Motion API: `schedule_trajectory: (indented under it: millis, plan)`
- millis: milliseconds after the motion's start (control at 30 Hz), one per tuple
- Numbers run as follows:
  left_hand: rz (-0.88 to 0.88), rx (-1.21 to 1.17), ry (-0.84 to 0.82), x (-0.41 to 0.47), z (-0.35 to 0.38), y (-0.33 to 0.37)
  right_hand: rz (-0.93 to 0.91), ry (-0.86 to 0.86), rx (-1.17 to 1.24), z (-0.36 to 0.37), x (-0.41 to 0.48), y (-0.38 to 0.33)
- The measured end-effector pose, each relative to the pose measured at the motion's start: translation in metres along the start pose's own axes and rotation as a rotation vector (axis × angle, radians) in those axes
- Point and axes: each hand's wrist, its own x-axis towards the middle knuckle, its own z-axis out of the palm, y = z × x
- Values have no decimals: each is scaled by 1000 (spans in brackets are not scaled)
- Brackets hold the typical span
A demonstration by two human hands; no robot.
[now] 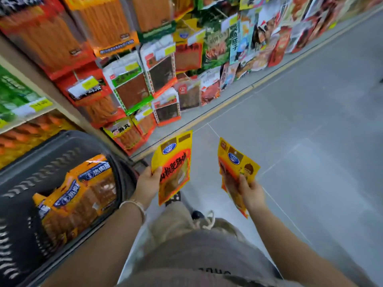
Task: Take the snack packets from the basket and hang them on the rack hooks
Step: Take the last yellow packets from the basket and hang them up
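My left hand (147, 184) grips the lower left edge of a yellow and red snack packet (175, 162), held upright over the floor. My right hand (249, 192) pinches a second yellow packet (236, 168) of the same brand, tilted to the right. To the left, at hip height, is the dark plastic basket (41, 162). Several orange packets (78, 197) lie inside it. The rack (145, 65) rises on the left and far side, its hooks crowded with hanging red, orange and white snack packets.
The grey tiled aisle floor (300, 141) stretches to the right, with a yellow line (238, 98) along the foot of the rack. A shelf (18, 108) with green and orange packets and yellow price tags is at far left. My legs and shoe are below.
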Motion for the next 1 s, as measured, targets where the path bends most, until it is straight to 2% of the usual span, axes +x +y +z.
schedule_trajectory:
  millis: [200,400,500,700,900,1000]
  plan:
    - [-56,177,-18,40,43,23,227,51,-43,-35,42,36]
    - [-56,211,-54,102,94,74,238,34,24,-52,120,5]
    - [-67,233,-33,137,114,113,181,63,44,-62,170,-30]
    - [19,203,18,193,150,202,36,110,41,-88,267,-114]
    - [60,-96,164,226,183,296,-168,63,65,-110,362,-203]
    - [72,-133,256,237,197,341,-310,19,47,-120,404,-253]
